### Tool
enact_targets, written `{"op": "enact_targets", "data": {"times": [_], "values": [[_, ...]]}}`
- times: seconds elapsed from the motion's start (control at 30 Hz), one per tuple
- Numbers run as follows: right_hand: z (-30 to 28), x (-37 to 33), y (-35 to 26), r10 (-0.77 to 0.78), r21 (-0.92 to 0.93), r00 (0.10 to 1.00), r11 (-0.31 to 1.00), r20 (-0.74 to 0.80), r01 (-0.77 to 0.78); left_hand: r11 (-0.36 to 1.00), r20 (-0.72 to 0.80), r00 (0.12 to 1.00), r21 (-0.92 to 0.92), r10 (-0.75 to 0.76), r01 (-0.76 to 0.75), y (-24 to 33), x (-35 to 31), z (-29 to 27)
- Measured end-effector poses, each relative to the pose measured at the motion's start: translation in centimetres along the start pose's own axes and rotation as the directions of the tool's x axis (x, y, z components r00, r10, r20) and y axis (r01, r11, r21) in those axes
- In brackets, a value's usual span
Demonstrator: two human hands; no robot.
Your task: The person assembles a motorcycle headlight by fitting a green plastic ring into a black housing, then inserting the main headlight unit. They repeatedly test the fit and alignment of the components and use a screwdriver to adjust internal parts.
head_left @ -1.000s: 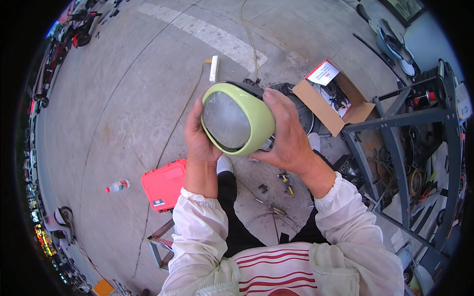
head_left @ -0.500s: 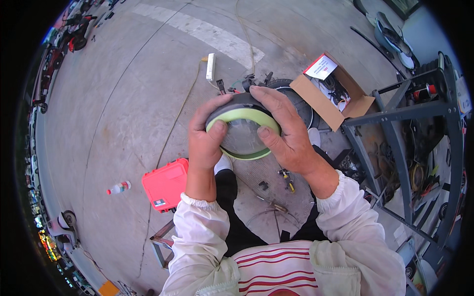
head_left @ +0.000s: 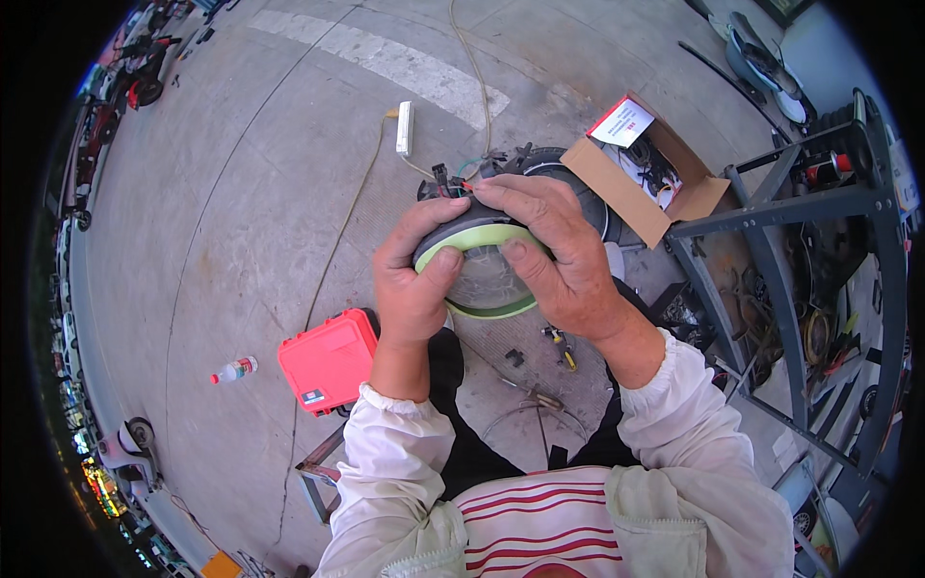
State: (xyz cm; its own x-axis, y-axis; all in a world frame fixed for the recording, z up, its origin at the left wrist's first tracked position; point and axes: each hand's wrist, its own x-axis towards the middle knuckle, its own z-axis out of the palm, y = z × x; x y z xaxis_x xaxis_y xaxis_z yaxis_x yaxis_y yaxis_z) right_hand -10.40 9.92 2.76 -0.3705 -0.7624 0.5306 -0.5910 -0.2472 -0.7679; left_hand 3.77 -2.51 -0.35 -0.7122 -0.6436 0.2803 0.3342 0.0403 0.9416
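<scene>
Between both hands I hold a small black tyre with a lime-green ring along its inner side (head_left: pixel 479 234), raised above the floor and tilted; the floor shows through its middle. My left hand (head_left: pixel 405 275) grips its upper left, thumb on the green band and fingers over the black outer side. Curled round the upper right is my right hand (head_left: pixel 570 260), its thumb pressing the green band and fingers on the black part. The fingertips of both hands nearly meet at the top. Behind the hands, a black-tyred wheel (head_left: pixel 590 197) and some wiring (head_left: pixel 440 178) are partly hidden.
An open cardboard box (head_left: pixel 696 199) with cables stands at upper right, beside a dark metal rack (head_left: pixel 785 299). A red case (head_left: pixel 328 361) and a bottle (head_left: pixel 234 370) are at left. A yellow-handled tool (head_left: pixel 562 349) lies near my feet; a white power strip (head_left: pixel 405 128) lies ahead.
My left hand has shifted right and its fingertips are closer to those of my right hand. The tyre with the green ring has moved slightly right and stays held.
</scene>
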Motion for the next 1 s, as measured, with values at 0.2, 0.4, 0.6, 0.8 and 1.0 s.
{"op": "enact_targets", "data": {"times": [0.2,0.4,0.6,0.8,1.0], "values": [[0.1,0.0,0.5,0.0,-0.022,1.0,1.0,0.025,0.0,0.995,-0.062,0.995,-0.06,-0.08,0.076,-0.1,-0.3,0.5],[0.2,-0.2,-0.6,-0.069,-0.066,0.994,0.996,-0.088,0.063,0.945,-0.005,0.966,0.207,0.258,-0.252,0.7,-0.1,-0.8],[0.8,-1.5,0.6,-0.025,-0.099,0.99,0.995,-0.138,0.011,0.893,-0.051,0.959,0.381,0.278,-0.238,1.1,-0.5,-0.7],[1.4,-1.3,1.0,0.061,-0.163,0.991,0.983,-0.115,-0.08,0.967,-0.131,0.991,0.248,-0.032,0.064,0.9,-0.2,-0.2],[1.2,-1.3,0.2,0.068,-0.149,0.995,0.987,0.066,-0.058,0.754,-0.213,0.81,-0.545,-0.547,0.366,-0.6,0.8,-1.0]]}}
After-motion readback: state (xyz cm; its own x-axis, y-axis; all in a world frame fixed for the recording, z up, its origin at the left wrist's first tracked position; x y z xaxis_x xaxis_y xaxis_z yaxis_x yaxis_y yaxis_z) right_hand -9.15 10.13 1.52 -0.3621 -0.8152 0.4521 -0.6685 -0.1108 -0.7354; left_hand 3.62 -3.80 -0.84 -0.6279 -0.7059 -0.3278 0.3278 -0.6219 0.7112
